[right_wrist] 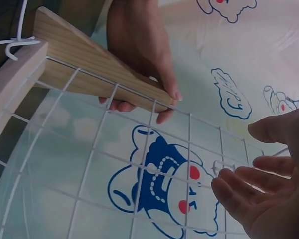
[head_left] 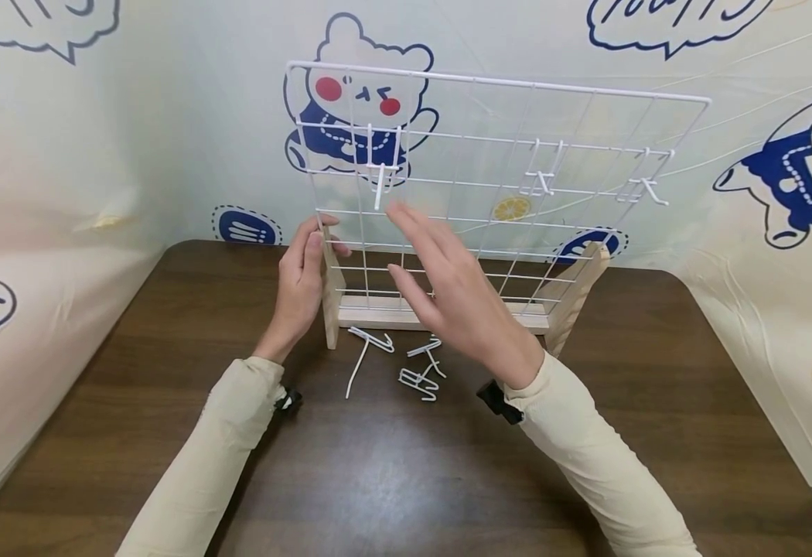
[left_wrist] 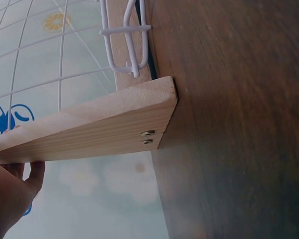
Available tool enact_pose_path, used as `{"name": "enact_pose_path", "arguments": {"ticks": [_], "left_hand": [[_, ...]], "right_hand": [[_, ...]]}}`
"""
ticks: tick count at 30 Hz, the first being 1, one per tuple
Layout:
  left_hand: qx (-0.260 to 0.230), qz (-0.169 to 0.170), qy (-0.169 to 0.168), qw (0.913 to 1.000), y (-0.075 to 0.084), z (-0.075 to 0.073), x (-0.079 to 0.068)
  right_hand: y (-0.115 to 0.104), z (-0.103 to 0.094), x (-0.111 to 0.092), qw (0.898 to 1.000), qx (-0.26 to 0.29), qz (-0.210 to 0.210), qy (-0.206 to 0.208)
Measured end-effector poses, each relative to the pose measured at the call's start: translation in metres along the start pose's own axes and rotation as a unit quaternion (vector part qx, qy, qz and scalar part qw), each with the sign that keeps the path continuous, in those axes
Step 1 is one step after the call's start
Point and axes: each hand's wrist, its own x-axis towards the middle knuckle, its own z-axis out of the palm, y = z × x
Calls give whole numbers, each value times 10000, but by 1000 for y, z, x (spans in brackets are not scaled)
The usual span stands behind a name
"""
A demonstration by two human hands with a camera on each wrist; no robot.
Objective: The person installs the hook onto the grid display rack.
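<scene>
Where the wire rack (head_left: 453,184) is placed: at the far side of the worktop (head_left: 350,480), borne by two wooden side pieces, left (head_left: 332,305) and right (head_left: 576,294), joined by one crossbar (head_left: 371,316).
Left hand (head_left: 301,271): wrapped round the left side piece, thumb opposed to fingers, probably so that the frame is steadied.
Right hand (head_left: 455,286): held before the grid, fingers extended and thumb apart, nothing gripped; contact with the wires cannot be told.
Hung hooks: three counted, one at left (head_left: 380,186), two at right (head_left: 544,184) (head_left: 651,190), set on upper wires, presumably so that their prongs are presented toward the near side.
Loose hooks: apparently three, one at left (head_left: 359,367), two close together at right (head_left: 420,350) (head_left: 417,378), laid near the rack, presumably for easy reach.
</scene>
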Motion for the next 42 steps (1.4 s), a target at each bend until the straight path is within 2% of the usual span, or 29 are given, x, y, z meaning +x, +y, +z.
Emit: {"name": "enact_pose_path", "arguments": {"ticks": [8,20,24,30,42], "left_hand": [[46,26,1,10000,-1,0,0],[90,-73,66,9999,-1,1,0],[48,-75,54,9999,0,2,0],[53,-89,53,9999,-1,3,0],[64,-28,56,10000,-2,2,0]], "right_hand": [[7,8,-23,9999,-56,63,-125],[22,17,-61,9975,-225,457,-497],[28,19,-73,9959,-94,609,-664],[38,19,-86,9924,131,895,-836],[46,23,-107,9842,-61,1196,-1307]]}}
